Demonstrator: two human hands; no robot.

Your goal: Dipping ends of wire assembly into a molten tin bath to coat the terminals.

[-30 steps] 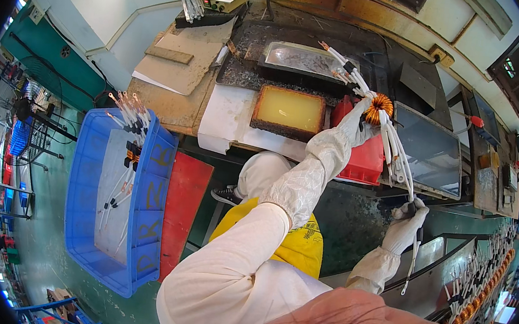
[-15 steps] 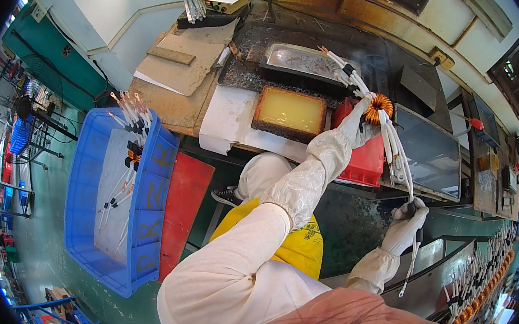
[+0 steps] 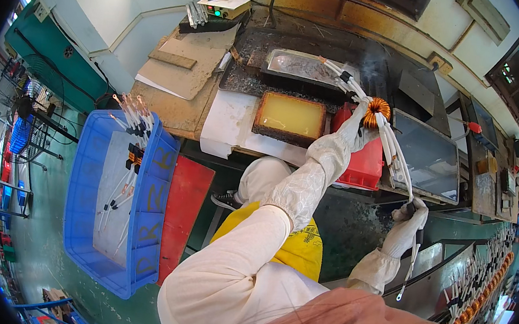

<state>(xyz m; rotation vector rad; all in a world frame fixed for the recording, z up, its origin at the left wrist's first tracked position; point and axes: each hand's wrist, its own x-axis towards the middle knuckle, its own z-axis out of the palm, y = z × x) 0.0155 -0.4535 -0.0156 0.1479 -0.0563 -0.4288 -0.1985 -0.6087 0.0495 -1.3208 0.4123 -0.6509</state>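
Note:
My gloved left hand (image 3: 358,126) is closed around white cables right beside a copper-wound ring coil (image 3: 377,113). Upper white cables (image 3: 350,80) reach from the coil up to the left, with bare copper ends over the right part of a rectangular pot (image 3: 306,65) with a silvery surface. More white cables (image 3: 399,152) hang from the coil toward my gloved right hand (image 3: 408,225), which grips them near a black sleeve. One cable with a ring lug (image 3: 401,294) dangles below that hand. The left fingers are partly hidden by sleeve and cables.
A rusty-rimmed tray of yellow liquid (image 3: 290,116) stands before the pot. A red bin (image 3: 364,164) sits below my left wrist. At left, a blue crate (image 3: 149,214) holds cabled coils; several more coils (image 3: 478,295) line the lower right. Faint smoke rises behind the coil.
The coil and upper cables have shifted slightly, their copper ends now lower over the pot. Both hands keep their hold. A green light now shows on the box at the back.

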